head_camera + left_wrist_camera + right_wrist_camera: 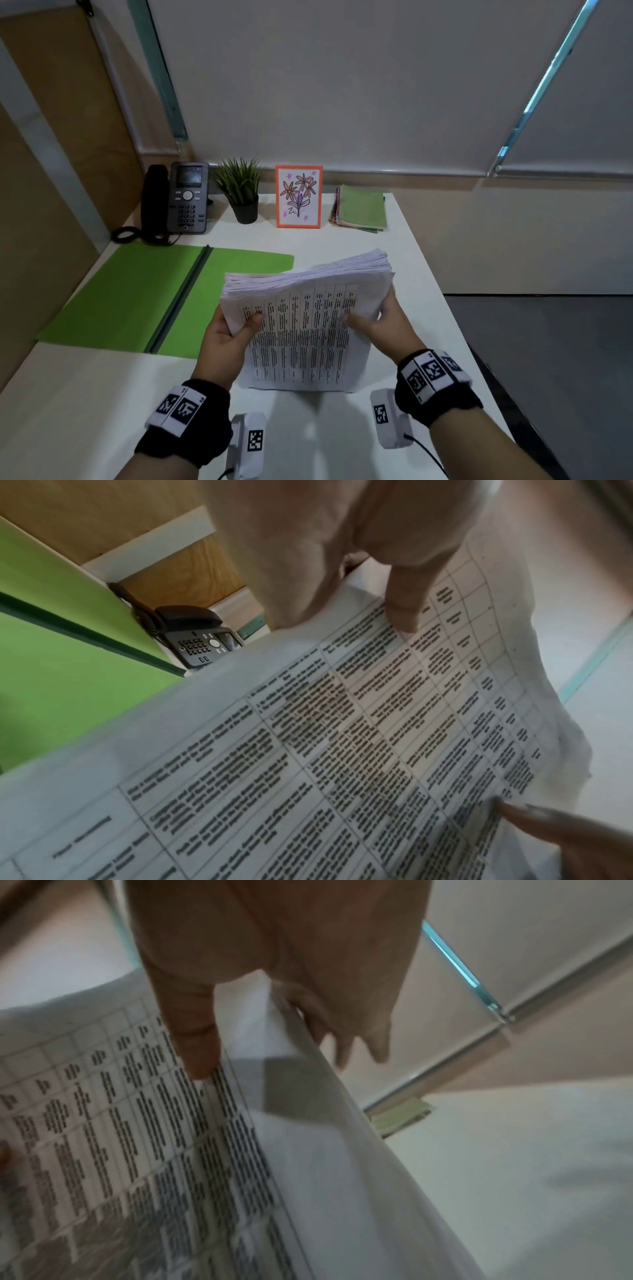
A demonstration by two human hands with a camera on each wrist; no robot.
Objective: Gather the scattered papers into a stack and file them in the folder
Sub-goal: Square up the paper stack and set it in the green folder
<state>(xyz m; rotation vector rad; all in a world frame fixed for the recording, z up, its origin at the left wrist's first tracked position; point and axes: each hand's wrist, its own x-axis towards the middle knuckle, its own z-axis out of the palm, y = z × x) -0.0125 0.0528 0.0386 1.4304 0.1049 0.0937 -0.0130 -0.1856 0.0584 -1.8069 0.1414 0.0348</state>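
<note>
- While both hands hold it up on edge, the stack of papers (305,315) stands with its lower edge on the desk (404,246) near the front edge, its printed table facing the person; the top leans away, and the sheet edges at the top are fanned and uneven
- Gripping the stack's left side, the left hand (226,334) has its thumb (404,599) pressed on the printed front sheet and its fingers behind; in the left wrist view that thumb lies flat on the page
- On the stack's right side, the right hand (383,320) pinches the sheets, thumb (195,1042) on the front and the other fingers curled round the back edge; the right wrist view shows the paper edge running between thumb and fingers
- Lying open and flat toward the desk's left edge, the green folder (137,294) shows a dark spine down its middle; the stack hides its right flap's near corner in the head view
- Along the back edge stand a black phone (185,198), a small potted plant (239,192), a flower drawing in an orange frame (298,197) and green notebooks (361,209) toward the back right corner
</note>
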